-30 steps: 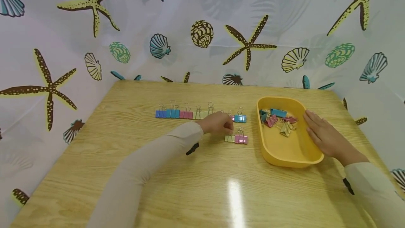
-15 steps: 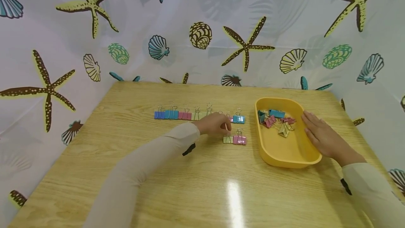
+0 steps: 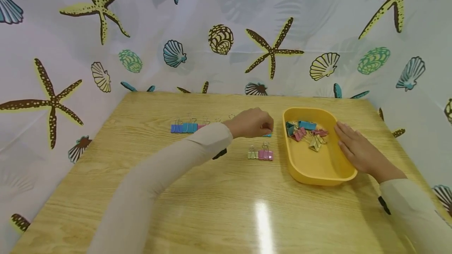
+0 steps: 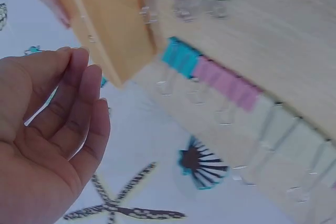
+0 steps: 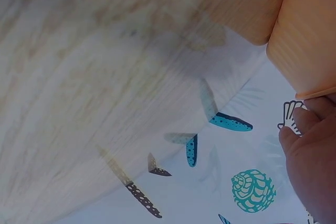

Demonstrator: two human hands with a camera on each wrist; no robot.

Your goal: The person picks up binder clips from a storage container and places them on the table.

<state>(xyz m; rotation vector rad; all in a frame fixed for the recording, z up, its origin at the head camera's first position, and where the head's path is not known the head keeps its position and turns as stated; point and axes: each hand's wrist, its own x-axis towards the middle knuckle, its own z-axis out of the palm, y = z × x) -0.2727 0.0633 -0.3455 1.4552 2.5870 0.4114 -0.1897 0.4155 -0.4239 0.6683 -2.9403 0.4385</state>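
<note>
My left hand [image 3: 251, 122] hovers over the right part of a long row of binder clips, hiding much of it. In the left wrist view its fingers curve loosely, thumb close to the index fingertip, with nothing between them. A blue binder clip [image 3: 177, 128] heads that row; a teal one [image 4: 181, 57] ends it. Nearer me, a pale green clip [image 3: 252, 155] and a pink clip [image 3: 265, 155] stand side by side. My right hand [image 3: 358, 148] rests with extended fingers against the right side of a yellow bin [image 3: 321, 166].
Several loose binder clips, among them a blue one [image 3: 307, 125] and a yellow one [image 3: 315, 144], lie toward the back of the bin. A patterned cloth [image 3: 197, 22] rises behind the wooden table [image 3: 197, 211].
My left hand has left the pale green clip in the nearer row, moving up and right toward the bin. My right hand stays against the bin.
</note>
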